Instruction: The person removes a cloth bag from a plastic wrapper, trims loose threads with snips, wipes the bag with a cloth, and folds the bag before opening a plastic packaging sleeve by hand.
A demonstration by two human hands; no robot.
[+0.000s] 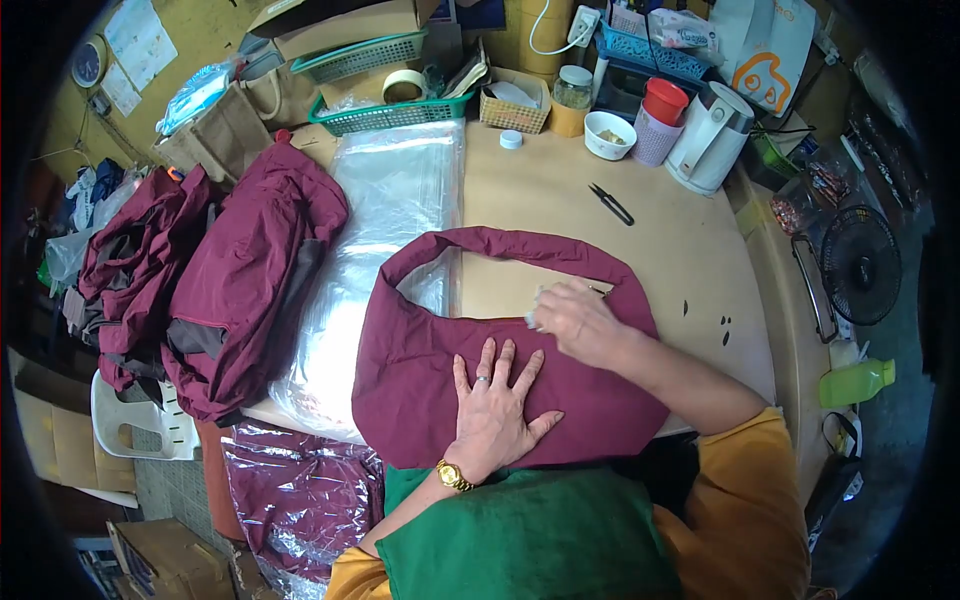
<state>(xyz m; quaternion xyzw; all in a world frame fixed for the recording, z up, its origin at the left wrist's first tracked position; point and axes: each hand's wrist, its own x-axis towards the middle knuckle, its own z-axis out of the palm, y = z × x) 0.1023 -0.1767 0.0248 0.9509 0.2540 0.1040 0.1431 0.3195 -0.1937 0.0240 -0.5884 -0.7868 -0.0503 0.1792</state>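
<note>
A maroon shoulder bag (pixel 410 370) lies flat in front of me at the table's near edge, its wide strap looped away from me. My left hand (pixel 497 405) rests flat on the bag's front, fingers spread, just below the opening. At the right part of the opening, my right hand (pixel 575 322) is closed, with a small pale, whitish bit showing at its fingers; I cannot make out what it is. Just past that hand, a small dark, metallic-looking item (pixel 600 291) shows inside the strap loop, partly hidden.
Clear plastic bags (pixel 395 190) are stacked left of centre, beside more maroon bags (pixel 245 270). Black thread snips (pixel 611 204) lie farther back. Behind are green baskets (pixel 390 115), a white bowl (pixel 609 135) and a white kettle (pixel 710 140). Wrapped maroon goods (pixel 300 500) sit below left.
</note>
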